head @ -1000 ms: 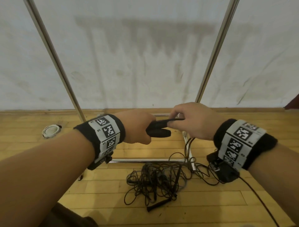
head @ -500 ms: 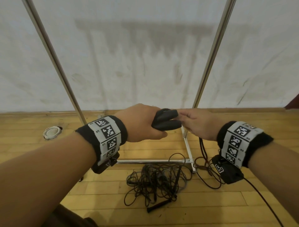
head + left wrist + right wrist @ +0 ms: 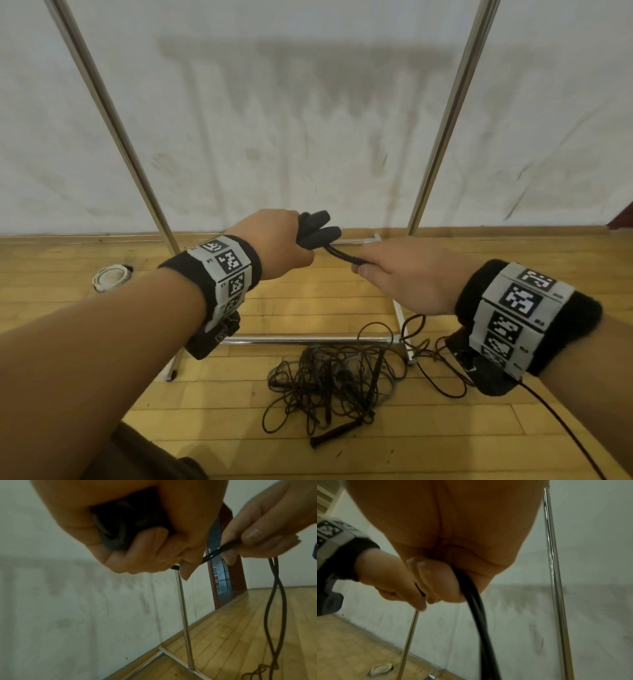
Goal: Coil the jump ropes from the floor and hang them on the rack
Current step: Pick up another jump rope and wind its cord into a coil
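Observation:
My left hand [image 3: 274, 246] grips two black jump rope handles [image 3: 317, 228] together, their ends sticking up to the right; the handles [image 3: 116, 524] fill its palm in the left wrist view. Right beside it my right hand [image 3: 394, 274] pinches the doubled black cord [image 3: 340, 254] that leaves the handles. That cord [image 3: 477, 609] hangs down from the fingers toward the floor. A tangled pile of black jump ropes [image 3: 335, 383] lies on the wooden floor below my hands. The metal rack [image 3: 442, 130] stands against the wall behind.
The rack's base bars [image 3: 308, 340] run along the floor just behind the pile. A round white floor fitting [image 3: 111, 277] sits at the left near the wall. A dark red door [image 3: 223, 563] is off to the right. The stained white wall is close ahead.
My left hand has risen and turned the handles more upright. My right hand has let go of the handle ends and slid rightward along the cord, drawing it taut.

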Demonstrator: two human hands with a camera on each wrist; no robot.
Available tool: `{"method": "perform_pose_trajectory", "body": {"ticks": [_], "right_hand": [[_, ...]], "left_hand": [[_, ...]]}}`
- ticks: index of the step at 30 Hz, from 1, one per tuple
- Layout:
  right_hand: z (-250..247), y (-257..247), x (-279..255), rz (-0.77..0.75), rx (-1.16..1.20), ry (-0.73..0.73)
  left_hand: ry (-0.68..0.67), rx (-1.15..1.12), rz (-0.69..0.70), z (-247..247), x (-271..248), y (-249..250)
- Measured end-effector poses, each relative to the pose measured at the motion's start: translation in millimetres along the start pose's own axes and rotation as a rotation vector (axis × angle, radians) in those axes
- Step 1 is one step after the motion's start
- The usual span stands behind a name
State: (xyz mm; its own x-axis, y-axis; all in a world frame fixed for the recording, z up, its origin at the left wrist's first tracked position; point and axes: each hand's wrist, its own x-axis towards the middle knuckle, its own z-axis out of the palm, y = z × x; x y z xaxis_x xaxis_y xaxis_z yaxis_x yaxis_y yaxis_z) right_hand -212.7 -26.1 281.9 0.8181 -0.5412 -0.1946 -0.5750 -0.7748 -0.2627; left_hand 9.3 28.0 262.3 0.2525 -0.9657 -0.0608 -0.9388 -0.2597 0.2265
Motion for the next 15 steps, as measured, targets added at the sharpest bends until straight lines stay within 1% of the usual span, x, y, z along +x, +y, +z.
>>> {"method": "perform_pose_trajectory", "body": {"ticks": [3,6,8,12,15], "right_hand": [[-11,-3,-4,-0.038,-0.028,0.068],[-22,2,-7,-0.053,0.001,0.154],[-26,9,-9,-0.031,0.016,0.194],[-27,21,-9,0.018,0.08,0.215],[-24,26,-8,0.026,0.162,0.177]], "left_hand": [[-0.071,0.121,0.032,5,-2,7],[-0.115,0.197,0.108,8,-7,18],[-0.144,0.216,0.177,9,-12,26],[-0.184,0.191,0.331,8,-21,39],[-0.195,0.181,0.43,4,-27,43]]}}
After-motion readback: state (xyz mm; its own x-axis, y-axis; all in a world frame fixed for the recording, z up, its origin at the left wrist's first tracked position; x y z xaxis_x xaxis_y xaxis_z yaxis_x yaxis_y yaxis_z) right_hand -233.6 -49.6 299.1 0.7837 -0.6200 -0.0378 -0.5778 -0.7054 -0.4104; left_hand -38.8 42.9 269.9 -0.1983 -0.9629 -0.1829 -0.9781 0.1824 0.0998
